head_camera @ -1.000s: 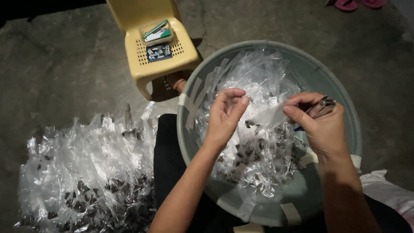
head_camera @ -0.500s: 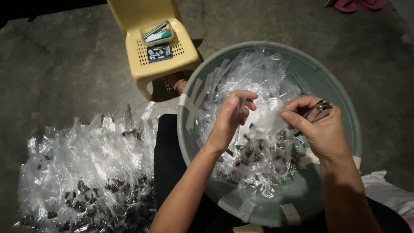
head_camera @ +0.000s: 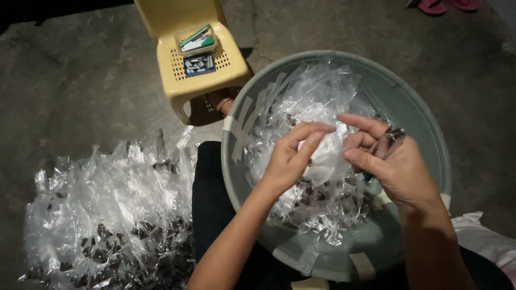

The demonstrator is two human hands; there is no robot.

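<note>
While both hands meet over the middle of the grey basin (head_camera: pixel 424 123), the small clear plastic bag (head_camera: pixel 325 156) lies directly between them, so neither has to reach. The left hand (head_camera: pixel 290 158) pinches the bag's left upper edge with thumb and curled fingers, and the right hand (head_camera: pixel 392 166) closes on its right side, its fingertips touching the film; a small metal stapler (head_camera: pixel 394 132) is tucked in that same hand, sticking out past the knuckles on the far side. The bag's mouth faces up toward the fingertips and its body hangs down toward the wrists, over a heap of other filled clear bags (head_camera: pixel 317 198) in the basin. Left of the left forearm, on the floor, lies a wide pile of finished bags (head_camera: pixel 107 215). Beyond the left hand stands a yellow plastic stool (head_camera: pixel 183 80) carrying a small box of staples (head_camera: pixel 199 64).
</note>
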